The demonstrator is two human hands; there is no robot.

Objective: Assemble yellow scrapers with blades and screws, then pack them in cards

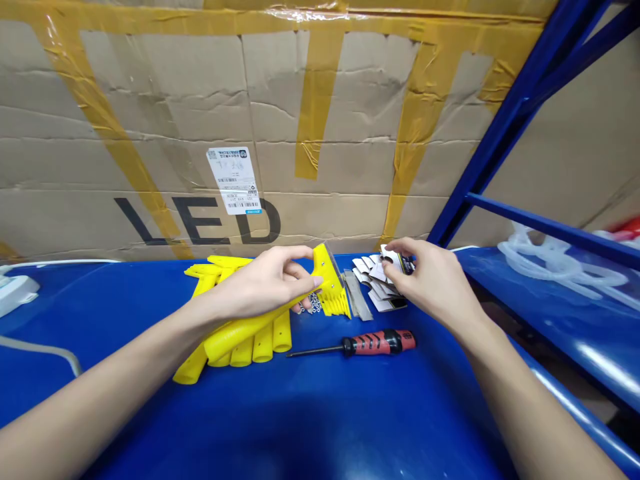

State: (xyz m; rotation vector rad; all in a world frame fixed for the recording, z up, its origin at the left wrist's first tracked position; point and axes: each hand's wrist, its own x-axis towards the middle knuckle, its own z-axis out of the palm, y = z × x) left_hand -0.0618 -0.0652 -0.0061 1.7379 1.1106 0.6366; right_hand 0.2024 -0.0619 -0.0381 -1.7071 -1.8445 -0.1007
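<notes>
My left hand (pixel 265 281) is closed around a yellow scraper (pixel 327 272), its long round handle slanting toward me and a thin metal blade along its head. Over the pile of folded white card sleeves (pixel 384 297), my right hand (pixel 433 270) pinches the top sleeve (pixel 388 255) between thumb and fingers. Flat metal blades (pixel 357 295) lie between the hands. Small screws (pixel 314 304) and several yellow clamp pieces (pixel 336 305) show below the scraper head. More yellow handles (pixel 263 345) lie under my left wrist, partly hidden.
A red and black screwdriver (pixel 379 342) lies in front of the blades on the blue table (pixel 320 420). Behind stands a big taped carton (pixel 280 113). A blue metal frame (pixel 500 133) and clear tubing (pixel 555 263) are at right; a white device (pixel 17 293) with cable is at left.
</notes>
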